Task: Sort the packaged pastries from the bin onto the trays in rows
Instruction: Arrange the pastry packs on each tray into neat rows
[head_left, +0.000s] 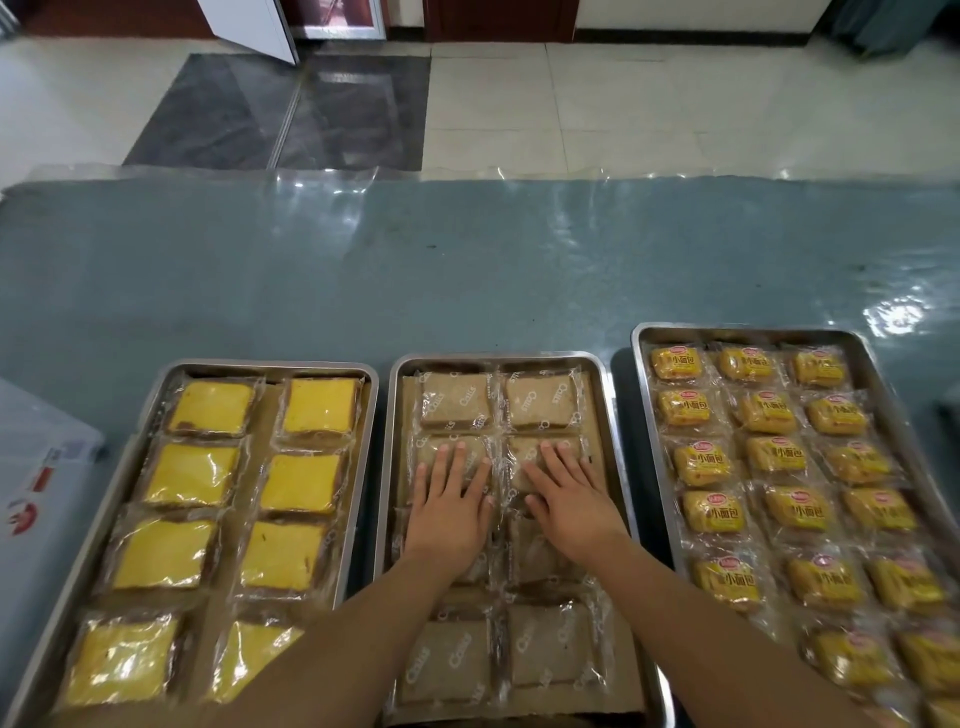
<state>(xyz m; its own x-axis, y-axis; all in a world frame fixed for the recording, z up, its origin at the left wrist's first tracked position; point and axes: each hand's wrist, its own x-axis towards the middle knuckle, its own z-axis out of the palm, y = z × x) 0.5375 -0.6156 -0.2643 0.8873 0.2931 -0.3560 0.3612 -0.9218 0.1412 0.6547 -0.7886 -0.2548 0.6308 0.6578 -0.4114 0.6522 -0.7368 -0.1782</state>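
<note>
Three metal trays stand side by side on the blue-green table. The left tray holds yellow-topped cake slices in two columns. The middle tray holds brown packaged pastries in two columns. The right tray holds several rows of small yellow bread packets. My left hand lies flat, fingers straight, on a brown pastry in the second row, left column. My right hand lies flat on the neighbouring pastry in the right column. My forearms hide the pastries beneath them.
A translucent plastic bin with a red label sits at the table's left edge. A clear plastic sheet covers the table. Beyond the far edge lies a tiled floor with a dark mat.
</note>
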